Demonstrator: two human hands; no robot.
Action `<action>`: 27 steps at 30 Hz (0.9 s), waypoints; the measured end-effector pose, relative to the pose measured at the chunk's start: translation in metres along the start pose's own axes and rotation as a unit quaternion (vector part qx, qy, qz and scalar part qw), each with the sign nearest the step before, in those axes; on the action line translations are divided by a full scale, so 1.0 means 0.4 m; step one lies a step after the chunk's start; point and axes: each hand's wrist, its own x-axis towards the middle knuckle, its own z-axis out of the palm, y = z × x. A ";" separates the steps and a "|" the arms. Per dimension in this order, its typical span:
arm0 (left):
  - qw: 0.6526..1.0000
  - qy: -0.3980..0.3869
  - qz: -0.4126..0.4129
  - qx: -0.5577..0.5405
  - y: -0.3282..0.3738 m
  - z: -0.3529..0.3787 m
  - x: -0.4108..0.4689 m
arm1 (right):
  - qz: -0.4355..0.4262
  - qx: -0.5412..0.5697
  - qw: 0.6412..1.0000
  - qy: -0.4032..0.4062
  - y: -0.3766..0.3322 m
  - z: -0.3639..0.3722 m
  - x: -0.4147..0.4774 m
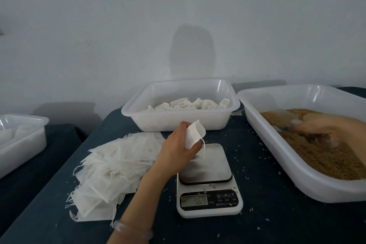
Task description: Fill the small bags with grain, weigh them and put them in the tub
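You are working in dim, bluish light that comes from behind you: your head casts a soft shadow on the wall [192,51]. Small glints sit on the far rim of the tub [220,85]. Your right hand [324,127] is smeared by motion blur, the scale [210,209] display is faint, and the table [277,224] edges splay with wide-angle distortion.

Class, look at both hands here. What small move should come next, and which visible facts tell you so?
Probably carry the small bag, pinched in the left hand above the scale, across to the grain tub and hold its mouth open there. The bag looks flat and unfilled, the right hand is down in the grain, and no bag lies on the scale yet.
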 end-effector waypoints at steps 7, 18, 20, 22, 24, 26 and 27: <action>0.999 0.004 -0.008 -0.054 0.002 -0.005 -0.001 | 0.016 0.242 0.970 0.017 0.013 -0.004 0.004; 0.990 0.021 -0.019 -0.137 -0.006 -0.002 0.007 | -0.149 0.211 0.959 0.117 -0.015 -0.013 -0.007; 0.992 0.019 -0.020 -0.125 -0.007 -0.001 0.006 | -0.192 0.183 0.955 0.132 -0.026 -0.010 -0.014; 0.994 0.022 -0.019 -0.104 -0.008 -0.002 0.006 | -0.249 0.165 0.945 0.131 -0.040 -0.003 -0.027; 0.996 0.028 -0.019 -0.086 -0.007 -0.004 0.006 | -0.314 0.150 0.930 0.123 -0.058 0.006 -0.046; 0.997 0.029 -0.018 -0.076 -0.007 -0.004 0.006 | -0.364 0.151 0.914 0.099 -0.082 0.018 -0.070; 0.997 0.028 -0.018 -0.070 -0.006 -0.005 0.005 | -0.380 0.152 0.909 0.081 -0.095 0.025 -0.082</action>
